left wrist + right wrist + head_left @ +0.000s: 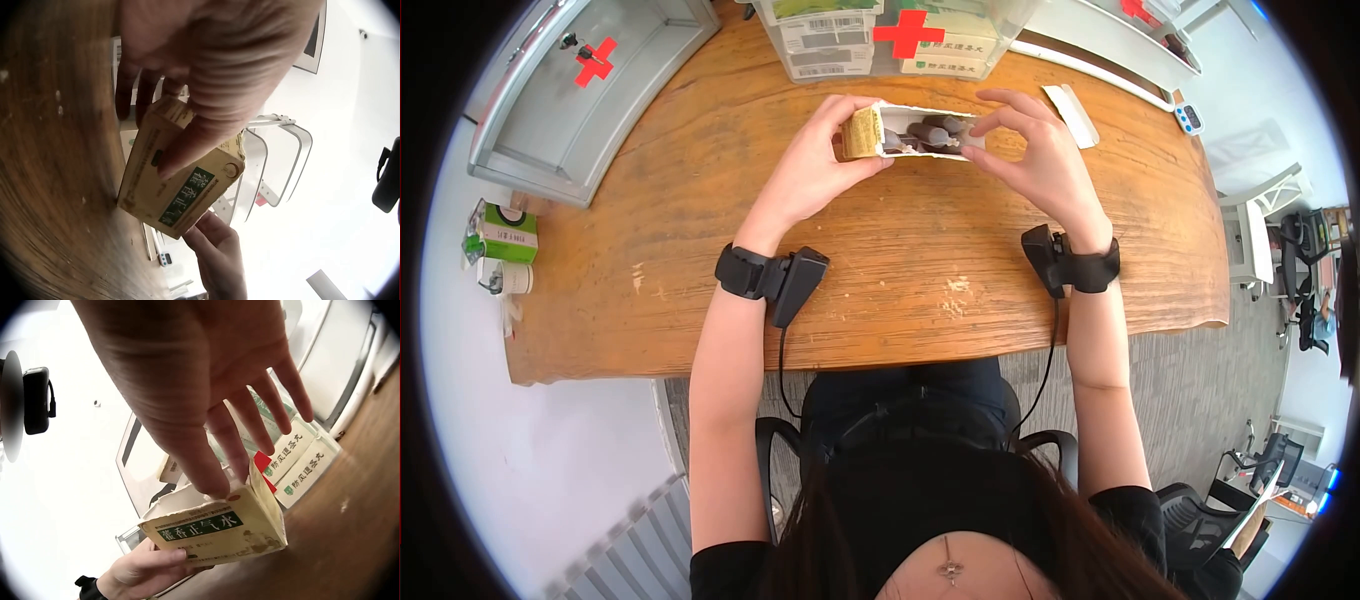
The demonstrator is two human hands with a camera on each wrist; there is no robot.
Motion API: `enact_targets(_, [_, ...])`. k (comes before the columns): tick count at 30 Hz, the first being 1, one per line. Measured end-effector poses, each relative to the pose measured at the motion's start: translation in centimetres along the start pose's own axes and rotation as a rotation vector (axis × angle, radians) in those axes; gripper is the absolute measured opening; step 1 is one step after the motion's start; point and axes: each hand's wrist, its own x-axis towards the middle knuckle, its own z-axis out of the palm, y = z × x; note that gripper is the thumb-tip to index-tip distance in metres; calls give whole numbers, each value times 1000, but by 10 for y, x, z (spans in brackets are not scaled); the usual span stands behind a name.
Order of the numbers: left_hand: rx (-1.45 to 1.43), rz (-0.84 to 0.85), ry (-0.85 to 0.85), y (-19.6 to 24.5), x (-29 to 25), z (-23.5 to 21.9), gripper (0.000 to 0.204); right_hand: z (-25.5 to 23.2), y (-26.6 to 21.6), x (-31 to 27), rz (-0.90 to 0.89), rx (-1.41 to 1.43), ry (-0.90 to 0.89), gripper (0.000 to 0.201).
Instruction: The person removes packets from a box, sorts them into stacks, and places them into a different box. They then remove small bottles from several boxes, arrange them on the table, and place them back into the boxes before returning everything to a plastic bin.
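Observation:
A yellow medicine box [862,134] with green-and-white lettering has its top open, showing several dark brown bottles [930,132] inside. My left hand [815,160] grips the box's left end, with the thumb along its front face. At the other end, my right hand [1040,150] has its thumb and index fingertips right at the open rim, spaced apart. The remaining right fingers [256,419] stretch loosely past the box. In the left wrist view, the printed front of the box [181,181] faces the camera.
A clear bin [890,76] with a red cross holds medicine boxes behind my hands. A white card strip [1072,115] lies right of the right hand. A grey cabinet [590,100] stands left, above a green box [508,232]; a small timer [1189,119] sits far right.

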Motion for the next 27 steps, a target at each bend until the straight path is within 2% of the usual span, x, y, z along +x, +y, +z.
enact_targets(8, [2,-25,8,2,-1,0,53,-3,-5,0,-20,-9,17,16])
enact_targets(10, [-2,-46,4,0,-1,-1,54,-11,-10,2,-114,41,182,10])
enact_targets(11, [-5,-68,1,-1,0,-2,55,-19,-20,3,-115,41,183,10])
enact_targets(15, [-36,-101,11,-3,0,0,56,-57,-79,-10,-579,105,367,9])
enact_targets(16, [-52,-78,14,-9,-1,0,59,-64,-86,-19,-701,122,365,6])
enact_targets(17, [-68,-57,18,-13,0,-1,62,-74,-103,-33,-696,119,365,6])
enact_targets(19, [-91,-66,8,-14,0,-1,63,-88,-135,-57,-563,76,376,13])
enact_targets(20, [-112,-75,4,-15,0,-1,65,-89,-134,-57,-557,76,377,13])
enact_targets(21, [-88,3,11,-23,2,-1,66,-91,-131,-57,-585,35,391,13])
enact_targets(25, [-48,7,-2,-22,2,-2,65,-95,-115,-48,-706,-125,444,12])
enact_targets(27, [-120,-69,28,-18,-1,0,60,-78,-111,-35,-611,-78,475,12])
